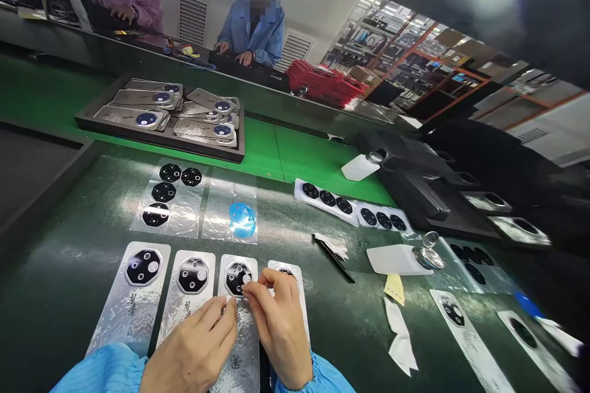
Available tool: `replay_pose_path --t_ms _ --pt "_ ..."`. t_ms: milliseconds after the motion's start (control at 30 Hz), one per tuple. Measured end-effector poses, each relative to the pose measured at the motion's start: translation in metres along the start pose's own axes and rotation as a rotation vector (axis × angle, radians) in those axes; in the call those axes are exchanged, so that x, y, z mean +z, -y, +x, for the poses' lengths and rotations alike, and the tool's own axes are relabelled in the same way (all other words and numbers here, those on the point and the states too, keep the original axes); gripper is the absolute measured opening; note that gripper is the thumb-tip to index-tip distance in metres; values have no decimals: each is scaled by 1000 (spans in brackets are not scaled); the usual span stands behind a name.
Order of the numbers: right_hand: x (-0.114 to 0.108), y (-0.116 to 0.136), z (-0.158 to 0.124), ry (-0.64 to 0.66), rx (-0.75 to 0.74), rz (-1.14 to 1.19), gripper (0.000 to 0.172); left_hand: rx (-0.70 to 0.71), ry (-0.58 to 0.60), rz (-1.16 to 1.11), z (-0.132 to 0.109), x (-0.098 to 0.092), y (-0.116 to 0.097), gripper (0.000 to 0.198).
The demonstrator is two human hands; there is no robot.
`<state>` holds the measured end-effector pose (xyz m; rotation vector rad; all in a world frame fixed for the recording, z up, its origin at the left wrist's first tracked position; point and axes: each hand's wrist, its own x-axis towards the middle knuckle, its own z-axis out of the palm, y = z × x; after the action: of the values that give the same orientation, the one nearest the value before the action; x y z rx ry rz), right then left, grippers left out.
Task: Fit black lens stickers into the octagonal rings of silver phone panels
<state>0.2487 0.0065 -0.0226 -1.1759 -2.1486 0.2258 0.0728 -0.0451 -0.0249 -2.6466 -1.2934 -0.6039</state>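
Observation:
Silver phone back panels lie in a row before me, each with a black octagonal camera plate. The third silver panel (237, 350) lies under my hands; its black camera plate (236, 276) has small rings and a pale round spot. My left hand (193, 344) lies over this panel's left side, fingers drawn together with their tips by the plate's lower edge. At the pale spot, my right hand (279, 325) has thumb and forefinger pinched; whatever is between them is too small to make out. The fourth panel (302, 304) is partly covered by my right hand.
Beyond the row lie clear sheets with black plates (163, 191) and blue film (242, 220). A black tray (198, 153) of stacked panels stands behind. Rightward are black tweezers (334, 258), a white pump bottle (396, 259) and torn paper (401, 334). Two people sit opposite.

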Motion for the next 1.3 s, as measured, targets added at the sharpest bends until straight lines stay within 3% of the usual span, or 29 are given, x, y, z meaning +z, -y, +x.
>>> replay_pose_path --t_ms 1300 --pt "-5 4 9 20 18 -22 19 -30 70 -1 1 -2 -3 36"
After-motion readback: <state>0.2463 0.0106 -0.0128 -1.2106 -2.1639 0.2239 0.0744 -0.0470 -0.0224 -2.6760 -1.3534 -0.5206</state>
